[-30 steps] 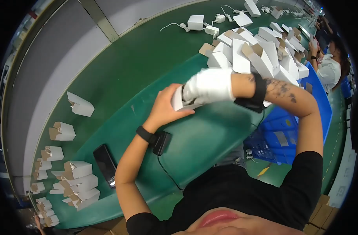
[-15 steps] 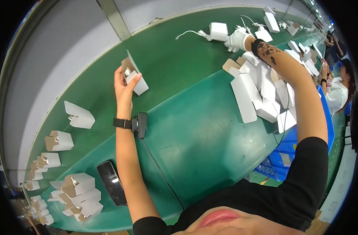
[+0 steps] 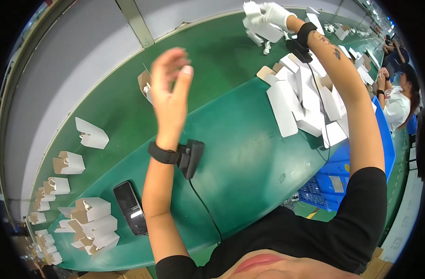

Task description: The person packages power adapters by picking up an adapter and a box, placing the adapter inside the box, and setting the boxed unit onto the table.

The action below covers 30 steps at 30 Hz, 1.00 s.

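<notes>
Wht item (image 3: 268, 31), 1 (box-like, kind unclear), top ctr of frame, at gloved R hand (image 3: 275, 16). R fingers over it; wht on wht, so can't tell if clamped or just touching. 1 wht plug (image 3: 266, 48) just below.

L hand (image 3: 170, 90), bare, upper L of ctr: fingers loosely bent, blurred, thumb apart from them. Nearest: 1 open box (image 3: 144, 83), partly hidden behind hand; wht bit inside.

Wrists: 2 blk straps, 1 blk unit + 1 cable each.

Pile (image 3: 301, 95) of wht boxes, R of ctr, overlapping, approx. 10+, exact no. hidden. Crate (image 3: 321, 188), blue, 1, lower R of pile.

L side: row of open boxes, 3 clear (top one (image 3: 92, 135)), more below, too small to count. Cluster (image 3: 95, 225), lower L, at least 3 boxes. Phone (image 3: 130, 207), blk, 1, just R of cluster. Co-workers, far R: at least 2, nearer one (image 3: 396, 104) in wht top.
</notes>
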Motion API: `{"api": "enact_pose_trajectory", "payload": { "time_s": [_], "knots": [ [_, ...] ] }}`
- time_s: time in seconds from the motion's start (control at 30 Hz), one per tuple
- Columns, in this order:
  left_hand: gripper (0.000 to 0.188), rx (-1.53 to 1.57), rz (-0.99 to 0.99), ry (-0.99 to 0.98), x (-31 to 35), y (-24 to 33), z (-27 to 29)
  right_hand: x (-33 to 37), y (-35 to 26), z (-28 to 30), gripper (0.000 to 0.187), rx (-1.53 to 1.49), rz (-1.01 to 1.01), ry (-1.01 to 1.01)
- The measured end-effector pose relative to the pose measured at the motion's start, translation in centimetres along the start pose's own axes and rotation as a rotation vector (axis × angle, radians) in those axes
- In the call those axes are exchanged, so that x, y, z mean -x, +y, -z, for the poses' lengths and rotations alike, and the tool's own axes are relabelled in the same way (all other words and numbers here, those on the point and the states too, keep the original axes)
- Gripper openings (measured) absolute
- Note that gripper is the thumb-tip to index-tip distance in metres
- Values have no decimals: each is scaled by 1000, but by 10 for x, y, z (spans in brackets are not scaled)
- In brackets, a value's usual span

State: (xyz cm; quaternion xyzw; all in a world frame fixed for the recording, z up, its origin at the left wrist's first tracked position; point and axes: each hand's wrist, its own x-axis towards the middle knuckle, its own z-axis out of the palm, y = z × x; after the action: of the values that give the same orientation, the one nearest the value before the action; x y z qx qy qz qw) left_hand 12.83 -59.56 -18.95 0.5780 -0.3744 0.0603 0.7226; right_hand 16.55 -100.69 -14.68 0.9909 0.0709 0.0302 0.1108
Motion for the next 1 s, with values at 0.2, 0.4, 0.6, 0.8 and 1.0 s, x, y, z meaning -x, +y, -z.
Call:
{"api": "enact_pose_trajectory", "payload": {
  "time_s": [0.2, 0.4, 0.6, 0.8, 1.0],
  "knots": [
    [57, 873, 894, -420, 34, -3, -65, 77, -118, 100, 27, -1213, 205, 417],
    [43, 1301, 975, 289, 14, 1, -118, 185, -214, 57, 36, -1548, -7, 481],
    [27, 1606, 669, -71, 23, -64, -102, 210, -260, 17, 34, -1791, -134, 597],
    [23, 1031, 474, -183, 6, -27, -113, 189, -254, -13, 22, -1821, -205, 164],
    [48, 718, 382, -621, -28, -34, -127, 183, -237, -35, 25, -2013, -386, 469]
  ]
}}
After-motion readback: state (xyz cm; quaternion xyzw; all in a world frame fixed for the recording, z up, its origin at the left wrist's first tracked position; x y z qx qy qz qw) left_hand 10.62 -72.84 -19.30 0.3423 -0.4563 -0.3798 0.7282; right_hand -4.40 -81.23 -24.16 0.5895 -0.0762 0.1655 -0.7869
